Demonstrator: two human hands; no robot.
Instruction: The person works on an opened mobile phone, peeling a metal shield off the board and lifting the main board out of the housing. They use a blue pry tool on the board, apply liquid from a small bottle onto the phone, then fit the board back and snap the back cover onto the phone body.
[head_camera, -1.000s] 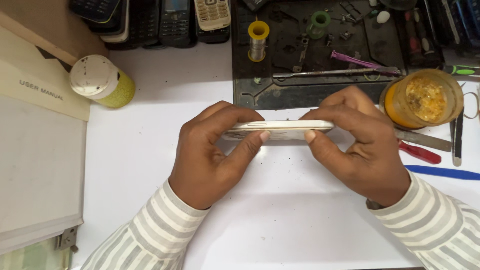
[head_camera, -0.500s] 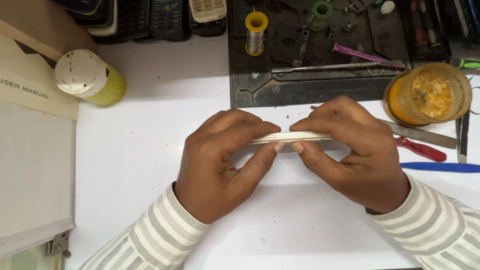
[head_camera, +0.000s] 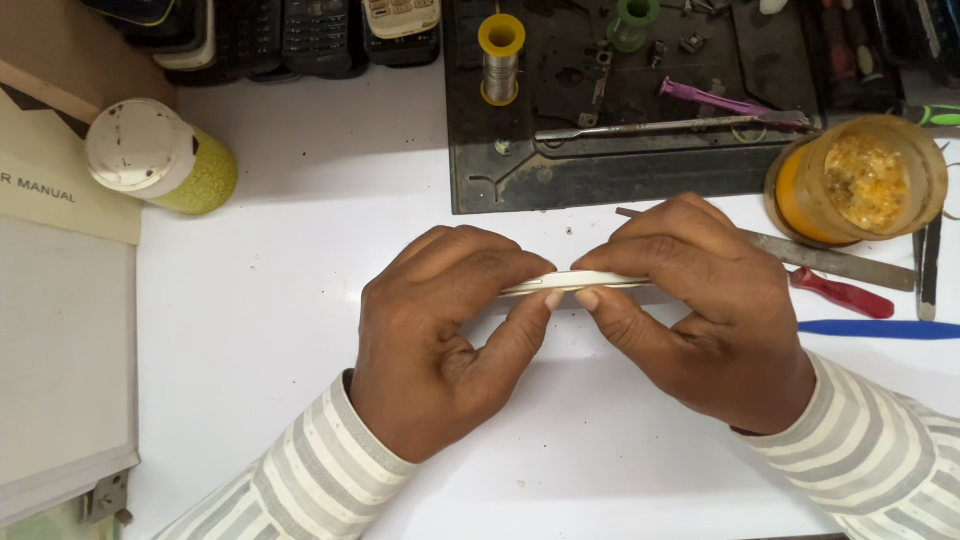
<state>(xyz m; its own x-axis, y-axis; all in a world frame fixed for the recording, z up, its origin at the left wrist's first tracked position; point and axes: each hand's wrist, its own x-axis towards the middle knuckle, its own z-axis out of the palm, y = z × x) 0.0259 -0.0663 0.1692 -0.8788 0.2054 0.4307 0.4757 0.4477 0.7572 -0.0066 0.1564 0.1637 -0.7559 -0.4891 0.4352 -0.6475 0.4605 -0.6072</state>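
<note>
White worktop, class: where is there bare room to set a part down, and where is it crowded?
Bare white worktop lies between the green white-capped bottle and the left hand, and in front of both hands holding the thin silver device. Crowded: the black tool mat behind, and right of the right hand, the amber jar, red screwdriver and blue tool.

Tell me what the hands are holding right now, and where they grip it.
Both hands hold a thin, flat pale device edge-on: left hand on its left end, right hand on its right end, thumbs beneath, fingers on top.

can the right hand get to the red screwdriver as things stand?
Probably yes, once freed: the right hand grips the thin white device with the left hand; the red screwdriver lies just beside it, unobstructed.
</note>
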